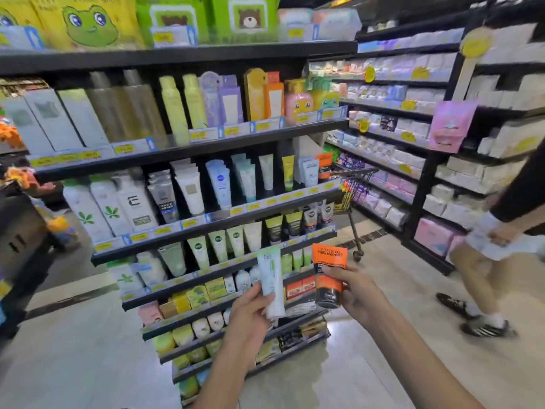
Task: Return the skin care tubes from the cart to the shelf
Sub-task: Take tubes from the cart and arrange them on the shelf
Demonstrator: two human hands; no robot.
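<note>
Left hand (250, 308) gripped a white tube (272, 286), right hand (358, 290) an orange tube (328, 276) — neither yet on the shelf (188, 231).

A slim white plastic tube with a pale green band at its crimped top (270, 283) stands nearly upright, cap end down, held low in the picture at about six o'clock. Just beside it, toward three o'clock, an orange and black plastic tube printed "L'Oréal Men Expert" (328, 276) is also held upright, black cap down. Both sit in front of the black multi-tier store shelf (188, 149), whose rows of tubes fill the centre. The black wire shopping cart (352, 187) stands behind the shelf's end, toward two o'clock.
</note>
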